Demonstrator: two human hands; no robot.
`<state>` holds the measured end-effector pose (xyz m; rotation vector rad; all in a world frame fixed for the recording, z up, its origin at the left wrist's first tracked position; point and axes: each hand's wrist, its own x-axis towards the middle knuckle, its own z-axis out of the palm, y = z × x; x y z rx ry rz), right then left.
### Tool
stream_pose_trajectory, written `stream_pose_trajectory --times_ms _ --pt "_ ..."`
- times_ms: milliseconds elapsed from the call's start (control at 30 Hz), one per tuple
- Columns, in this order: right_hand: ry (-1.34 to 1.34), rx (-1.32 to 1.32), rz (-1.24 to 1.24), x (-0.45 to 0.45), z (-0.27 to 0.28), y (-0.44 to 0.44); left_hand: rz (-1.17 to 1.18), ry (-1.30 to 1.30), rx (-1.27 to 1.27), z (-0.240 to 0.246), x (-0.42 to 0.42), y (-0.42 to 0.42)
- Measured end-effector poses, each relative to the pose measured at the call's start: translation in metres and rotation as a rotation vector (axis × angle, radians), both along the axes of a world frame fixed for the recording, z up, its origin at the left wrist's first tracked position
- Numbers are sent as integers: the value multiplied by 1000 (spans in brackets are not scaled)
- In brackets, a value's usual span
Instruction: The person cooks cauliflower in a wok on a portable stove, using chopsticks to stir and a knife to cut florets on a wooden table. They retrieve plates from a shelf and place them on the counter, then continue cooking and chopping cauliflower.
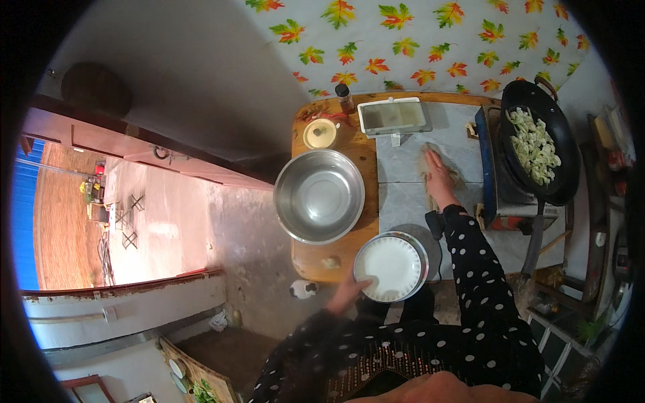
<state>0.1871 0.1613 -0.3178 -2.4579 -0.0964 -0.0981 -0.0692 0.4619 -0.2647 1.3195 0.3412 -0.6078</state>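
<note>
My left hand (348,292) grips the near left rim of a white plate (388,267), which sits on one or more other dishes at the table's front edge. Under my right hand (438,174), a tan cloth (428,194) lies pressed on the grey tiled part of the tabletop (400,166). A black object with a cord (434,224) is just below that wrist. Left of the tiles stands a large steel basin (320,196) with no food in it. On the stove at the right, a black wok (564,151) holds pale green chopped vegetables (534,146).
Behind the basin are a lidded cream pot (320,134), a jar with a black cap (344,98) and dried red chillies (322,115). A white-framed tray or screen (393,117) stands near the wall. The wok's handle (533,242) reaches over the front right. A black-and-white animal (304,289) is on the floor.
</note>
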Motion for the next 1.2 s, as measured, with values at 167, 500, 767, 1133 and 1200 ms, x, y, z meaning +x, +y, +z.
stream_pose_trajectory --times_ms 167,500,767,1133,1200 --pt "-79 114 423 -6 -2 44 2 146 -12 4 -11 7" --pt "160 329 679 -150 1 9 12 176 37 29 -12 14" --pt "-75 84 -33 -232 27 -91 61 124 -53 18 26 -12" --pt "39 190 374 -289 24 -54 77 -176 -27 -27 64 -68" --pt "62 230 297 -299 31 -81 204 31 -281 -41 68 -73"
